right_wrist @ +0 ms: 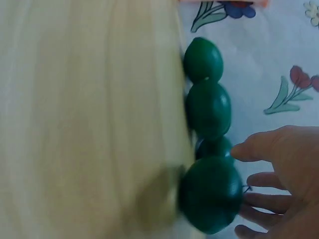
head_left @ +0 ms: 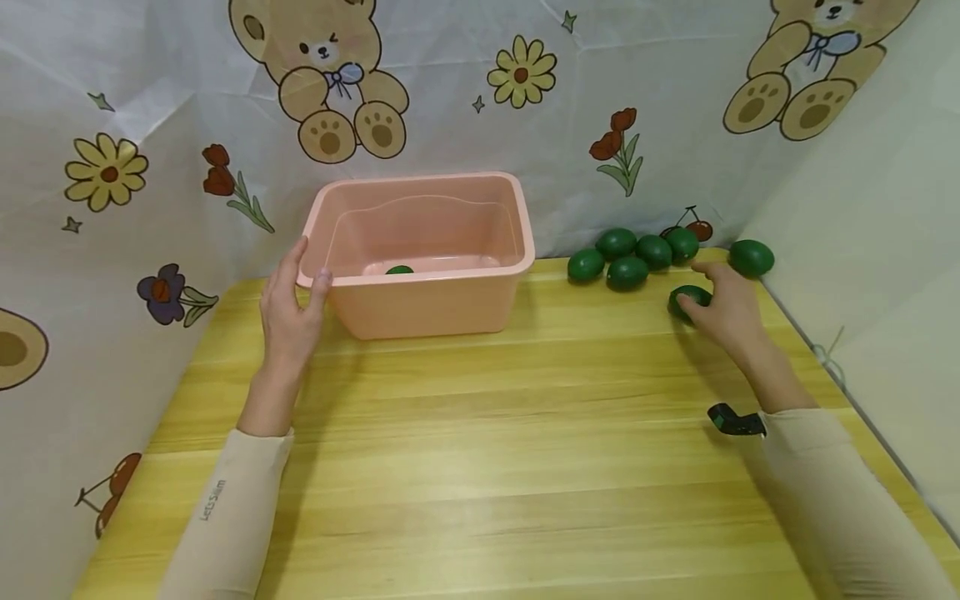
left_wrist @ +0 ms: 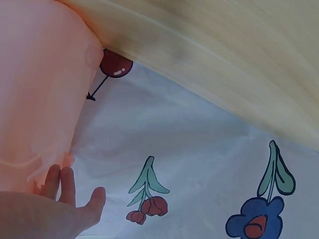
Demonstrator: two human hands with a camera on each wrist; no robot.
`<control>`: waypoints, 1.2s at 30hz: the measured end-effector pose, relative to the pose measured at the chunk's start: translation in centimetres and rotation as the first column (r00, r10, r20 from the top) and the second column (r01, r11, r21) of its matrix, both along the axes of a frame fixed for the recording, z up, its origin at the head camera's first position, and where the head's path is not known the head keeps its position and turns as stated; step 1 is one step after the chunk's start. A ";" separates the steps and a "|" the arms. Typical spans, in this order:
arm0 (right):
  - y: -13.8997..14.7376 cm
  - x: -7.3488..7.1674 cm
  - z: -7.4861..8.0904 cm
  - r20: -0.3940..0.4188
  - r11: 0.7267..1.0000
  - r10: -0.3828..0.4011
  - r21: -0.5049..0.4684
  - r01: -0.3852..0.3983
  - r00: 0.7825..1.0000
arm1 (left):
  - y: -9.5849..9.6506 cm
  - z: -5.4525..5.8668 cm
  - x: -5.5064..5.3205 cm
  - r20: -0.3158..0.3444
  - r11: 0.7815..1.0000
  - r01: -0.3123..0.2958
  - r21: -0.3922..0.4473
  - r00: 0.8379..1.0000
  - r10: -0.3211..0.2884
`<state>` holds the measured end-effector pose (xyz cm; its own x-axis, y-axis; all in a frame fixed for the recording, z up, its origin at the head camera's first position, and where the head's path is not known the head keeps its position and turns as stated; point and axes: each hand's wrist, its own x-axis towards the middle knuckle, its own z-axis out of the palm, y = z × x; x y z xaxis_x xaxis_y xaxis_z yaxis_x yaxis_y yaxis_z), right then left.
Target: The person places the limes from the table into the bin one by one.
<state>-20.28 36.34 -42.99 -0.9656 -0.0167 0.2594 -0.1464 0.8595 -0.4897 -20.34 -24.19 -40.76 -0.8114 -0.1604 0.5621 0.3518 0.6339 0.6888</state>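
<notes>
At the left end of the pink plastic bin (head_left: pixel 420 304), my left hand (head_left: pixel 291 312) rests against the rim and corner, fingers and thumb spread. The left wrist view has this hand (left_wrist: pixel 65 211) beside the bin's wall (left_wrist: pixel 40 99). My right hand (head_left: pixel 731 312) is at a dark green, lime-like fruit (head_left: pixel 684 302), its thumb overlapping the fruit and its index finger extended past it. Seen from the right wrist, the hand (right_wrist: pixel 279 184) lies beside the nearest fruit (right_wrist: pixel 212 195), fingers partly hidden behind it. Inside the bin lies one green fruit (head_left: pixel 400 270).
Several more green fruits (head_left: pixel 627 272) cluster at the table's back edge, right of the bin. Another fruit (head_left: pixel 751 258) stands apart at the back right corner. A patterned cloth (head_left: pixel 450 100) hangs behind the wooden table (head_left: pixel 480 450). A pale wall (head_left: pixel 885 250) borders the right side.
</notes>
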 end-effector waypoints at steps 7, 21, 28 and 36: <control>1.2 -0.1 -1.6 0.076 0.998 -0.001 0.060 -0.003 0.997 | -0.2 -0.2 0.0 0.015 1.000 0.008 0.003 1.000 -0.008; 0.1 -0.1 -0.6 -0.022 0.998 -0.055 -0.006 0.055 0.998 | -0.1 -0.2 -0.2 -0.015 1.000 0.006 0.015 1.000 -0.006; -3.2 0.1 3.1 -0.107 1.000 -0.024 -0.022 0.022 0.994 | 0.0 -0.1 -0.1 -0.002 1.000 0.005 0.020 1.000 -0.005; -8.3 0.3 7.1 -0.157 0.998 0.029 -0.047 -0.037 0.987 | 0.1 -0.1 0.0 0.021 1.000 0.004 0.016 1.000 -0.004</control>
